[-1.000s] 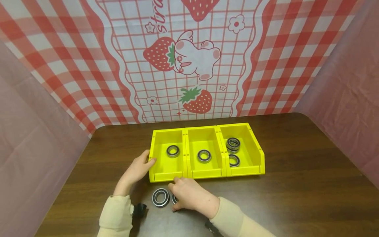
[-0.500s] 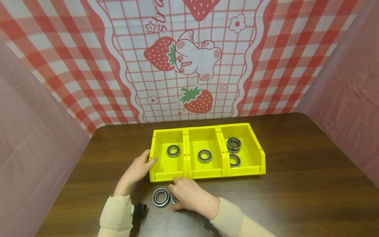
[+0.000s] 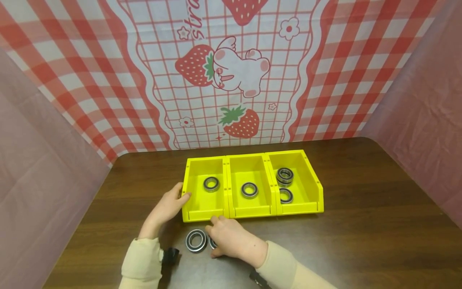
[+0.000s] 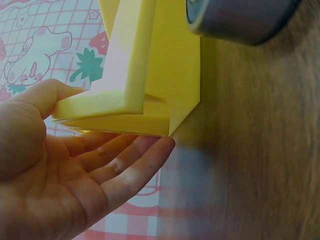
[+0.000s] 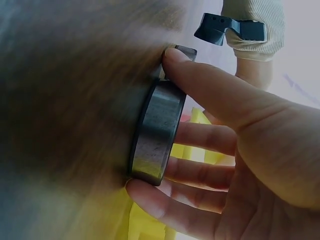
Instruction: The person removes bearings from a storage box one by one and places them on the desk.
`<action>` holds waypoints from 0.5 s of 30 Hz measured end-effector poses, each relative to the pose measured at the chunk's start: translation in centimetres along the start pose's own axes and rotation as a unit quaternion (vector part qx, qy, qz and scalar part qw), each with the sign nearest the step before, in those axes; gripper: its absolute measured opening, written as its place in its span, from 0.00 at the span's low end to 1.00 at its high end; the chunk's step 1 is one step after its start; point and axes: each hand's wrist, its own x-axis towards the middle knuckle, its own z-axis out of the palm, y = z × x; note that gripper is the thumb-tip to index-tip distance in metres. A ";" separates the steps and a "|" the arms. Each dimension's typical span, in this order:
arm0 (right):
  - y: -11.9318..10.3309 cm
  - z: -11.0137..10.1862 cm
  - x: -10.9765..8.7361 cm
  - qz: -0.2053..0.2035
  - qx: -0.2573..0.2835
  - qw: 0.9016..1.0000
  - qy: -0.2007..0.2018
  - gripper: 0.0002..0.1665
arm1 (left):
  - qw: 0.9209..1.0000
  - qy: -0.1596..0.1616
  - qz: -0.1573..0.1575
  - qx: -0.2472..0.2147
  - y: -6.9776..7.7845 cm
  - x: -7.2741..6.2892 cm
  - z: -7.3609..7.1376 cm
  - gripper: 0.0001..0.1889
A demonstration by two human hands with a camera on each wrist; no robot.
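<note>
My left hand (image 3: 169, 205) holds the left wall of the left yellow bin (image 3: 206, 213), thumb hooked over the edge and fingers along the outside, as the left wrist view shows. In front of that bin, my right hand (image 3: 232, 239) pinches a ball bearing (image 5: 159, 132) between thumb and fingers, low over the table; the hand hides most of it in the head view. Just left of it, a second bearing (image 3: 189, 242) lies flat on the wood. Single bearings lie in the left bin and the middle bin (image 3: 252, 211).
The right bin (image 3: 299, 208) contains several bearings, some stacked. All three bins stand joined in a row on the dark wooden table (image 3: 364, 224). A strawberry-patterned cloth (image 3: 270, 132) hangs behind, with pink cloth (image 3: 415, 132) at the sides.
</note>
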 end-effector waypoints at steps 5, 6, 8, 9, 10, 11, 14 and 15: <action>-0.1 0.0 -0.1 -0.001 -0.004 1.000 0.003 0.28 | 1.000 -0.001 -0.003 -0.002 -0.1 0.0 0.1 0.21; -0.2 0.0 -0.1 -0.001 -0.005 1.000 0.004 0.28 | 1.000 -0.002 -0.003 -0.001 -0.1 0.0 0.1 0.21; -0.2 0.0 -0.1 -0.001 -0.007 1.000 0.004 0.27 | 1.000 -0.004 -0.004 -0.003 -0.1 0.0 0.1 0.21; -0.3 0.0 -0.1 -0.002 -0.008 1.000 0.005 0.26 | 1.000 -0.003 -0.006 -0.004 -0.1 -0.1 0.1 0.21; -0.3 0.0 -0.2 -0.001 -0.008 1.000 0.004 0.26 | 1.000 -0.005 -0.006 -0.004 -0.1 -0.1 0.1 0.21; -0.3 0.0 -0.2 -0.001 -0.008 1.000 0.003 0.25 | 1.000 -0.004 -0.005 -0.004 -0.1 0.0 0.1 0.21; -0.4 0.0 -0.2 0.002 -0.009 1.000 0.000 0.25 | 1.000 -0.001 -0.004 -0.002 -0.1 0.0 0.1 0.21; -0.5 0.0 -0.2 0.003 -0.009 1.000 -0.002 0.25 | 1.000 0.000 -0.003 0.000 -0.1 0.0 0.1 0.21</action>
